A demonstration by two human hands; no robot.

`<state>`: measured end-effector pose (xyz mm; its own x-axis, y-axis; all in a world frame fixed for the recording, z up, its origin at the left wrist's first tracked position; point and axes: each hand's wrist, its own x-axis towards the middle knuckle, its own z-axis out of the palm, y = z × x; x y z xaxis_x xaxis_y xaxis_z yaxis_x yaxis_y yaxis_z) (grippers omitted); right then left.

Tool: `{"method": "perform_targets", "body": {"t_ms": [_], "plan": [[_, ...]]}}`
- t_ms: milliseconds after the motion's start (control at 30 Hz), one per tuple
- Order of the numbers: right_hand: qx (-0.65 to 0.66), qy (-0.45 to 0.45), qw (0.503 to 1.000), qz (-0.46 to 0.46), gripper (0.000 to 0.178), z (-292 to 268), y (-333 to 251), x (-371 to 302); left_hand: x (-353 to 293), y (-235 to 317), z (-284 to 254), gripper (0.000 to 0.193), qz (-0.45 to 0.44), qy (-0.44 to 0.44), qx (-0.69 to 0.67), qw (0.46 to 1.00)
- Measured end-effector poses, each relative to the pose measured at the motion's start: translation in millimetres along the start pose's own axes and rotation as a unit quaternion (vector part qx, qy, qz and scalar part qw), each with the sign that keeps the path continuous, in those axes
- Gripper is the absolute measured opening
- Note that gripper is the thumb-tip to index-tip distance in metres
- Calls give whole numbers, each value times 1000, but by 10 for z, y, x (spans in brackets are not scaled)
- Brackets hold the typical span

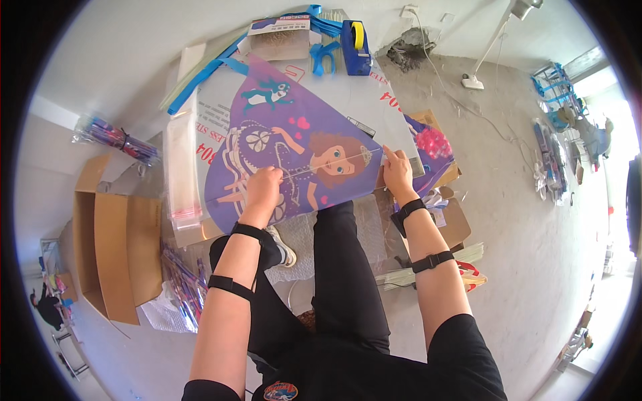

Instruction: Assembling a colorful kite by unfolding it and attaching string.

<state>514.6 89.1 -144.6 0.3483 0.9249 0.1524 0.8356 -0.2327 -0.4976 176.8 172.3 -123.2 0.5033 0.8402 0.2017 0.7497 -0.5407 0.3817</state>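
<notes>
A purple printed sheet, roughly triangular, lies over the worktop between a person's two hands. The left hand has its grip closed, fingers bunched on a thin pale strand that runs across the print; the right hand has its grip pinched nearly shut at the sheet's right corner. The sheet's lower edge reaches the worktop's near side, just beyond the person's knees. Worktop shows between the slanting upper edge and a blue tape dispenser. Clear plastic bags line the left edge; an opened cardboard box stands beyond.
</notes>
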Motion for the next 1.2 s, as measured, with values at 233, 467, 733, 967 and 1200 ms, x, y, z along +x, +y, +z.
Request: {"method": "perform_targets", "body": {"t_ms": [233,467,733,967,1200], "plan": [[56,43,998,0,34,111,135,18,45,17,18,10,8,-1,13,1000],[61,53,997,7,33,126,131,16,72,3,53,9,8,-10,27,1000],[53,58,997,9,31,122,129,24,69,21,90,10,5,-18,20,1000],[67,53,996,10,34,123,87,24,57,-15,127,11,0,-18,12,1000],[35,62,997,-3,37,136,109,5,105,47,131,11,4,-15,15,1000]]}}
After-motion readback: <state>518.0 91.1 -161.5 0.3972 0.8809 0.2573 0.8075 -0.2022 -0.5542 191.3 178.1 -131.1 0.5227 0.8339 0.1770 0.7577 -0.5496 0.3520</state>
